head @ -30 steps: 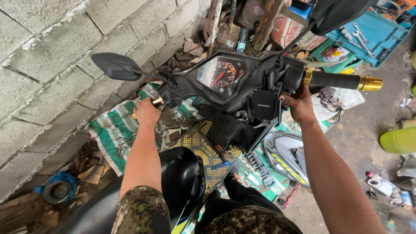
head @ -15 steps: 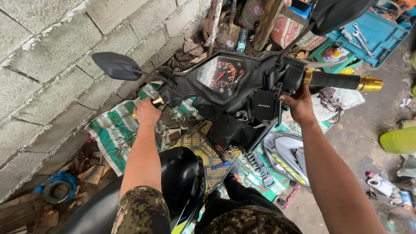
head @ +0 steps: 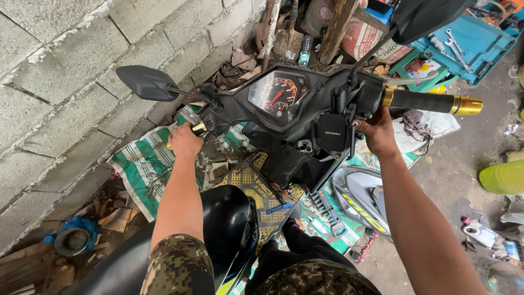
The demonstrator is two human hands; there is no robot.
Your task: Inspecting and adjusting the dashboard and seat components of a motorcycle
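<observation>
1. Two hands work at the handlebar of a motorbike whose body panels are off: the left hand (head: pixel 185 141) is closed around the left grip (head: pixel 197 129), only a gold end of it showing past the fingers.
2. The right hand (head: pixel 376 131) presses against the black switch housing (head: pixel 357 101) just inboard of the right grip (head: pixel 423 101); its fingers curl up behind the housing (whether they clamp anything there I cannot tell).
3. Between the hands sits the instrument cluster (head: pixel 278 93), dial facing up, with a loose black cover (head: pixel 332 133) hanging below it.
4. A mirror (head: pixel 146 83) juts out left toward the block wall (head: pixel 65 71).
5. To do this well, I judge the left hand should keep the bar steady while the right works the housing squarely, without twisting the cables beneath.
6. Small tools lie on the striped mat (head: pixel 142 169) below, and a grey fairing panel (head: pixel 360 199) rests on the floor.
</observation>
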